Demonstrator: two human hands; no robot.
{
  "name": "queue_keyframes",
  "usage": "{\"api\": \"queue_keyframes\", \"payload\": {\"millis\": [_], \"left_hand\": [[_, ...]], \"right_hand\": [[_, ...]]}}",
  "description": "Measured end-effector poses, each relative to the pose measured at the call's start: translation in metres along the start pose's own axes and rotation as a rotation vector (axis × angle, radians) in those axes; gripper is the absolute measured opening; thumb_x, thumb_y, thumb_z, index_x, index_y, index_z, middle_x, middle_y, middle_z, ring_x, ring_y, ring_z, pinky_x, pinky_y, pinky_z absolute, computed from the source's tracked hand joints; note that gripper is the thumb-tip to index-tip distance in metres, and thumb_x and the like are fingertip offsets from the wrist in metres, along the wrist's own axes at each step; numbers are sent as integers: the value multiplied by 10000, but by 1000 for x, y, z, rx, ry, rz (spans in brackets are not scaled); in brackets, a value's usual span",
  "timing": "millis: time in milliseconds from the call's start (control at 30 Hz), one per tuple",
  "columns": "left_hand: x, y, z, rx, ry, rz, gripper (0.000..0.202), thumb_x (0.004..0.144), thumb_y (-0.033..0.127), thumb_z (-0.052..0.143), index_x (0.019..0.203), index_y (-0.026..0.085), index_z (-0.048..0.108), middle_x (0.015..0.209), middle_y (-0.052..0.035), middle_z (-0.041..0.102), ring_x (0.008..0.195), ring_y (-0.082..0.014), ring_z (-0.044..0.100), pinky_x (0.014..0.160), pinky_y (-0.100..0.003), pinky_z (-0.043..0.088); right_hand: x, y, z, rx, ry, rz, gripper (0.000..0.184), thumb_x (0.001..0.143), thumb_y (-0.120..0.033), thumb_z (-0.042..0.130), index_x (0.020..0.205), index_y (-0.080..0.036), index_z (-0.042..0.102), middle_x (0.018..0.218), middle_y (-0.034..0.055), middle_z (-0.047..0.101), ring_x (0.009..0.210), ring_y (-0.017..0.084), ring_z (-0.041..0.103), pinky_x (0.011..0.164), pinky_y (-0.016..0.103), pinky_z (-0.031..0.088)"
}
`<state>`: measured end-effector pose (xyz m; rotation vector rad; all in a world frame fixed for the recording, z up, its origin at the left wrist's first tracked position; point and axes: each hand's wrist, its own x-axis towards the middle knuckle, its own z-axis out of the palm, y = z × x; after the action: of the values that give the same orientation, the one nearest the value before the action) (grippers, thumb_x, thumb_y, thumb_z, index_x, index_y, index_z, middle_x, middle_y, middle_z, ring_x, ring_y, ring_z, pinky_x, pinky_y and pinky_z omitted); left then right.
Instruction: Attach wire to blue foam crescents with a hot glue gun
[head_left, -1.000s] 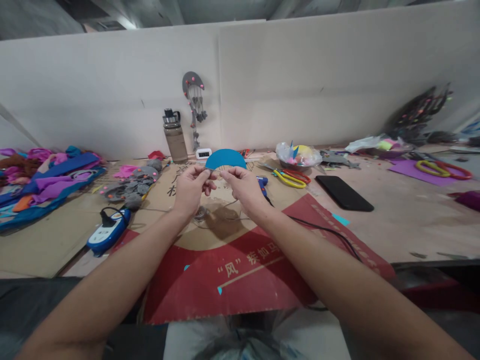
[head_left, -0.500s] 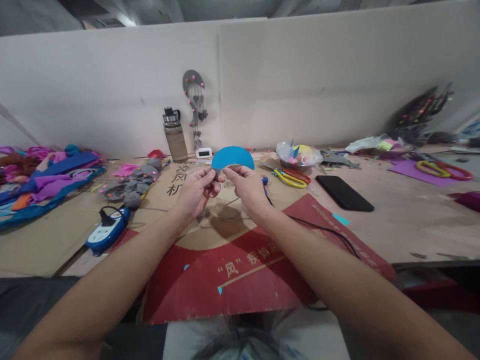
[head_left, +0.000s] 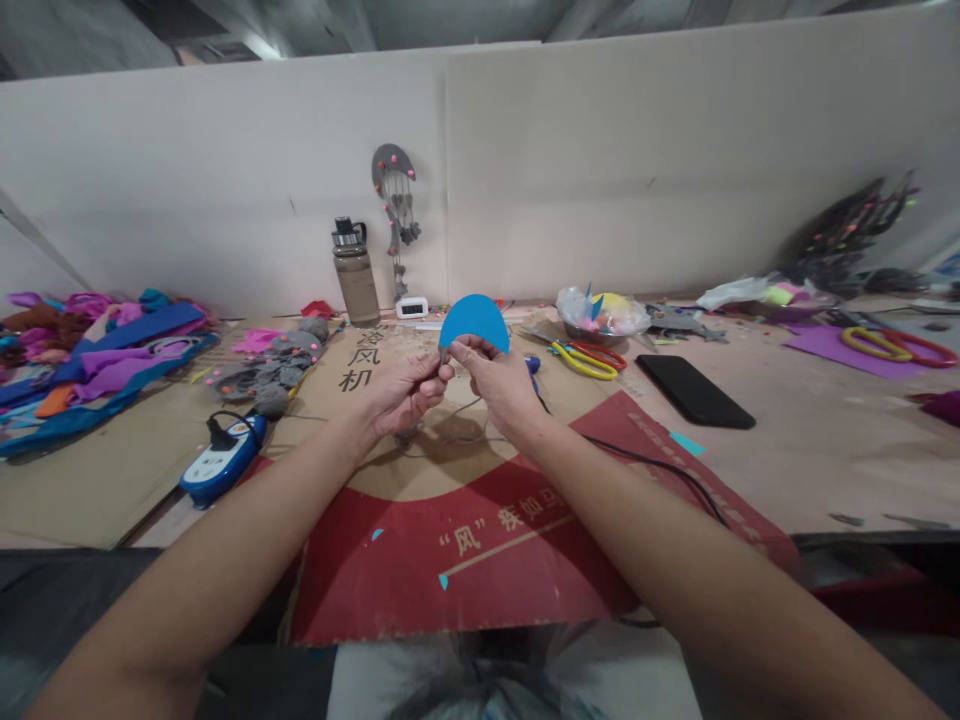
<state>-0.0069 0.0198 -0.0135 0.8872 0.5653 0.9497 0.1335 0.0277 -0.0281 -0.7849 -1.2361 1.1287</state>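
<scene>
A round blue felt-like piece (head_left: 475,320) is up in front of me, its lower edge at the fingers of my right hand (head_left: 495,378), which are closed on it. My left hand (head_left: 411,395) pinches a small dark grey bit (head_left: 443,355) right beside the disc's lower left edge. The fingertips of both hands nearly meet, so the exact contact is hidden. Below them, a thin grey cord (head_left: 469,440) loops over the cardboard sheet (head_left: 480,590), which is red and brown with printed characters.
To the left lie a power strip (head_left: 223,462), grey felt pieces (head_left: 281,365) and a colourful cloth heap (head_left: 112,350). Behind stand a bottle (head_left: 355,275) and a small clock (head_left: 412,307). Yellow-handled scissors (head_left: 589,362) and a black phone (head_left: 694,391) lie to the right.
The blue piece has turned and looks narrower and taller, with more of it showing above my right hand. My hands stay close together; the view has shifted slightly.
</scene>
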Motion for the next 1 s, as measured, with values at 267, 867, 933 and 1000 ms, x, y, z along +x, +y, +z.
{"api": "queue_keyframes", "payload": {"millis": [267, 867, 933, 1000], "left_hand": [[-5, 2, 2, 238, 40, -17, 165, 835, 269, 554, 750, 127, 552, 565, 31, 505, 318, 15, 287, 292, -93, 189], [1, -5, -1, 620, 260, 395, 209, 780, 345, 623, 836, 144, 623, 830, -65, 664, 521, -71, 563, 379, -174, 329], [0, -5, 0, 622, 267, 405, 190, 781, 338, 622, 797, 149, 621, 792, -53, 660, 499, -65, 547, 378, -177, 324], [0, -5, 1, 605, 263, 407, 175, 782, 329, 624, 768, 154, 623, 755, -43, 653, 483, -61, 536, 379, -178, 322]], "right_hand": [[-1, -6, -6, -11, -135, 35, 246, 722, -380, 640, 871, -184, 636, 665, -41, 529, 442, 30, 286, 402, 213, 192], [4, 2, -10, -179, -37, -32, 219, 760, -405, 578, 769, -188, 550, 609, -51, 438, 491, 65, 292, 462, 228, 240], [4, 3, -10, -237, -33, -51, 221, 768, -405, 570, 731, -190, 538, 575, -54, 400, 501, 74, 301, 472, 229, 251], [4, 3, -11, -276, -36, -61, 220, 773, -402, 567, 717, -191, 534, 563, -53, 390, 506, 79, 305, 477, 230, 256]]}}
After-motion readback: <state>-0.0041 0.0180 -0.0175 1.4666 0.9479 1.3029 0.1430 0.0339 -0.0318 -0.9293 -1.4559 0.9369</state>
